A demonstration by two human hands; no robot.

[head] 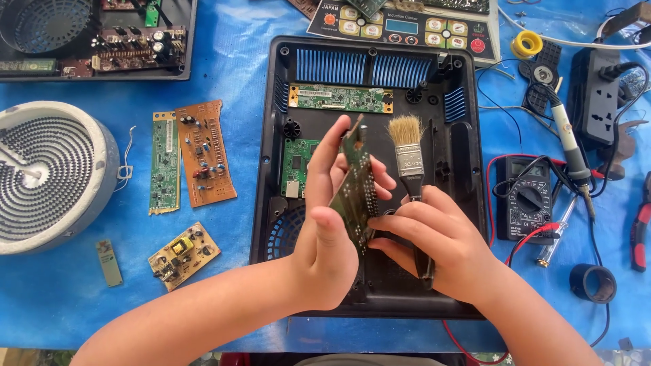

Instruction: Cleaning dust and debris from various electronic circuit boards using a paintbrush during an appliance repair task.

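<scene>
Over the open black housing (468, 169): left hand (325, 230) clamps green circuit board (356, 193) edge-on, long axis pointing up and away. Right hand (434, 240) grips paintbrush (410, 166), bristles up, just beside board.

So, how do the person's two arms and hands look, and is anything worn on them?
Both forearms are bare up to the picture's lower edge: no sleeves show. The left hand and the right hand have no gloves, rings, watch or bracelet. The fingernails are short and unpainted.
</scene>
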